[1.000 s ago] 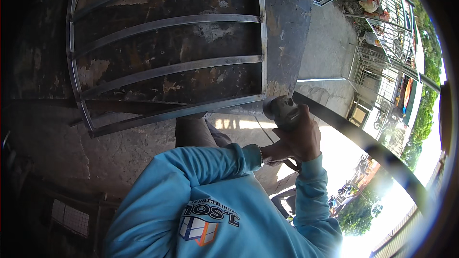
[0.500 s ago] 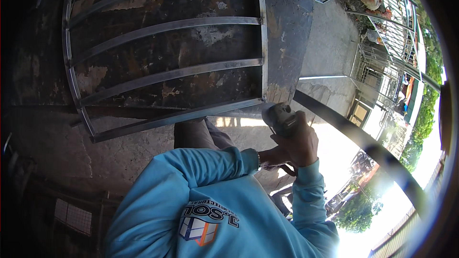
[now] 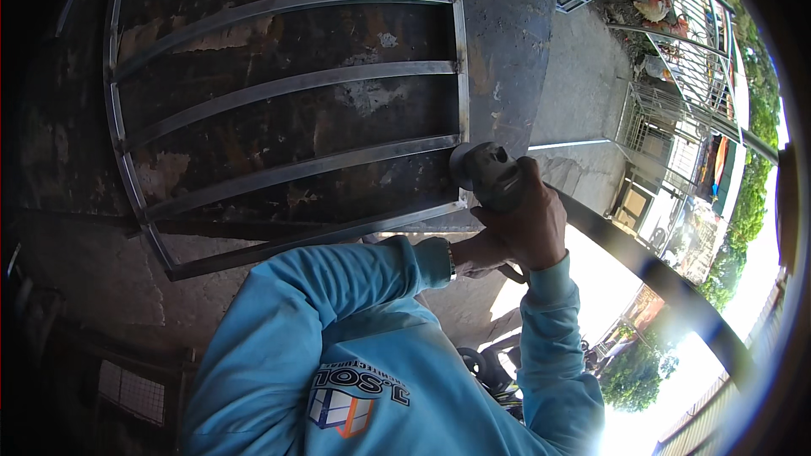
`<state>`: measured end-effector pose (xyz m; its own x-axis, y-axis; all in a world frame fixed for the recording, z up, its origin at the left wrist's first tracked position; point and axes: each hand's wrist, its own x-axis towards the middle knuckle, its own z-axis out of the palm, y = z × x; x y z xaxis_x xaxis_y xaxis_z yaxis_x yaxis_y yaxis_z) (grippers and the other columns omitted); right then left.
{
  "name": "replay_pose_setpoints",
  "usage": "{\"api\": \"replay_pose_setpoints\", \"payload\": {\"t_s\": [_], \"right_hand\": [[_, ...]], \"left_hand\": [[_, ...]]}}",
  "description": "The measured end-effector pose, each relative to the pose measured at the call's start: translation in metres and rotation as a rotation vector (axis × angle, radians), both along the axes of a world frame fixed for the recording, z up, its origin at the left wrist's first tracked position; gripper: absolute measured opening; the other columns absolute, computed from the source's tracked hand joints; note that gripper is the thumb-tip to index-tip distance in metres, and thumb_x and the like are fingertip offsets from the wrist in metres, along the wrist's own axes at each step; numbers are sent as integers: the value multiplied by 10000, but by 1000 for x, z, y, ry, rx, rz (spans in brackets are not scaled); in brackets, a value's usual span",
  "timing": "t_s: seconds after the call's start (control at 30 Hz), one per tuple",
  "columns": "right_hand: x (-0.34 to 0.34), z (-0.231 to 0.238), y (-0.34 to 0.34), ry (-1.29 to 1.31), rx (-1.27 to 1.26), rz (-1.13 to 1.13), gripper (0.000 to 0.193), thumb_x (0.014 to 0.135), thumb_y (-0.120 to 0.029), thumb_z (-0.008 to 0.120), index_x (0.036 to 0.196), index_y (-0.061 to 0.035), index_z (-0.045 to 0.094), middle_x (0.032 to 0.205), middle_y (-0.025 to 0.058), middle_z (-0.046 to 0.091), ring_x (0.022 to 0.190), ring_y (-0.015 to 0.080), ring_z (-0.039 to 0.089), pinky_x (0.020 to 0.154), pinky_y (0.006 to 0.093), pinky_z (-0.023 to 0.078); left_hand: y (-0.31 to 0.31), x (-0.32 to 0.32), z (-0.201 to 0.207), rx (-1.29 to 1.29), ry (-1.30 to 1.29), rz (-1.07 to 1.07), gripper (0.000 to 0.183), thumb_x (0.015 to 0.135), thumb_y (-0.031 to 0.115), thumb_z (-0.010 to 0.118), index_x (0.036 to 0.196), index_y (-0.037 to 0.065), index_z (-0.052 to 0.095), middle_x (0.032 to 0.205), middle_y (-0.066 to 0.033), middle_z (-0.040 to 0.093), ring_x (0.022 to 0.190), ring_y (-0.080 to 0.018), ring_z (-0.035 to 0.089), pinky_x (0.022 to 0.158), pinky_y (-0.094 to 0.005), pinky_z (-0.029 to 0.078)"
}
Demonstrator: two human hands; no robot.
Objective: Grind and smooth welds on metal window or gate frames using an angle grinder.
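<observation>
My right hand [image 3: 541,218] is closed round the body of a grey angle grinder [image 3: 493,174]. My left hand [image 3: 483,252], a band at its wrist, crosses in just behind and closes on the grinder's rear part; its fingers are mostly hidden by the right hand. The grinder's disc end meets or hovers over the right upright of a bare metal frame [image 3: 461,76], near where a crossbar joins; whether it touches I cannot tell. Several square-tube crossbars span the frame, which lies on a dark, scuffed worktable [image 3: 507,59].
A dark metal beam [image 3: 625,245] runs diagonally at the right, close to my right hand. Concrete floor [image 3: 583,67] lies beyond the table's right edge. White metal grilles [image 3: 688,59] stand at the far right. A motorbike [image 3: 494,371] is partly seen behind my arms.
Both hands have moved the grinder forward and slightly left, from beside the frame's near right corner to its right upright. The frame sits lower in view.
</observation>
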<state>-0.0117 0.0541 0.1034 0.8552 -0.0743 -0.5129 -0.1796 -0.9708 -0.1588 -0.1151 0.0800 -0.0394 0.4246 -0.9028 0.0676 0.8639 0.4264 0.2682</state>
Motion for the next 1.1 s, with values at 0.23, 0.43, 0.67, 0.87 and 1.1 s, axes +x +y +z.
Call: {"api": "replay_pose_setpoints", "payload": {"t_s": [0.23, 0.43, 0.67, 0.87, 1.1], "right_hand": [[20, 1, 7, 40, -28, 24, 640, 670, -297, 878, 1131, -64, 501, 891, 222, 725, 841, 438, 711, 703, 504, 567], [23, 2, 3, 73, -59, 22, 638, 669, -301, 875, 1129, -66, 500, 882, 213, 724, 835, 432, 712, 700, 506, 561], [32, -1, 9, 98, -45, 43, 647, 670, -303, 872, 1141, -73, 493, 884, 212, 721, 836, 425, 712, 706, 506, 554], [29, 4, 4, 104, -65, 1, 661, 672, -305, 871, 1158, -70, 489, 882, 207, 721, 838, 418, 713, 703, 506, 551], [26, 1, 2, 114, -18, -12, 666, 670, -301, 871, 1169, -74, 493, 888, 194, 722, 841, 415, 711, 713, 505, 551]], "left_hand": [[5, 8, -2, -40, 41, 17, 631, 1052, 402, 505, 1554, 128, 237, 1455, -164, 497, 1240, -361, 592, 899, -572, 584], [-1, 9, 5, -72, 69, 36, 637, 1053, 412, 496, 1558, 129, 231, 1477, -164, 472, 1273, -366, 566, 919, -584, 571], [-11, 14, 7, -99, 109, 67, 643, 1055, 423, 486, 1564, 130, 223, 1502, -165, 443, 1311, -371, 535, 943, -598, 555], [12, 30, 31, -134, 366, 20, 567, 946, 163, 711, 1409, 7, 424, 1230, -140, 635, 1073, -247, 685, 922, -404, 594], [8, 28, 29, -109, 353, 36, 573, 956, 185, 689, 1423, 18, 401, 1255, -141, 615, 1099, -258, 666, 929, -423, 587]]}}
